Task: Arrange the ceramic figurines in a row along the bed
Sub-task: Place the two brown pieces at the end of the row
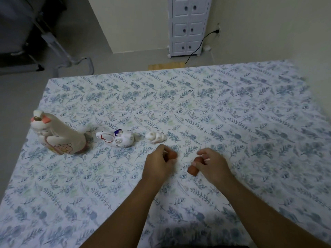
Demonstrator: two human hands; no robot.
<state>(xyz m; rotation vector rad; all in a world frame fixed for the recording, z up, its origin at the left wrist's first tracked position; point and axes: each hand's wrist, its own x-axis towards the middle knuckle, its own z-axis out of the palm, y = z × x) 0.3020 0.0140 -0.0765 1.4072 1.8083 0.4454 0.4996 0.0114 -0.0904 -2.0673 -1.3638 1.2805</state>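
1. Nearest to us, our two forearms reach up from the bottom edge toward twelve o'clock, wrists level and low over the bed (250,108), palms turned down.

2. Our left hand (157,165) curls its fingers around a small orange-brown figurine (172,155), which pokes out at the hand's one o'clock; only its rounded end shows, so we cannot tell its shape.

3. Our right hand (212,163) pinches a second orange-brown figurine (194,167) between thumb and fingers; its lower end sticks out toward seven o'clock, tilted, just above or touching the sheet, we cannot tell which.

4. We judge both pieces light, stiff and glazed-slick, apt to chip if knocked together; a hold around the middle with the base left free suits setting them upright. The soft sheet may let a narrow base tip.

5. Farther off, at eleven o'clock from the left hand, a small white figurine (155,137) lies near our knuckles.

6. Further toward nine o'clock lies a white rabbit figurine (115,139) with blue and red marks, then the tall cream figurine (59,135) standing near the left edge. These three form a line, so our two belong at its three o'clock end.

7. Beyond the bed, a white cabinet (188,27) stands against the wall.
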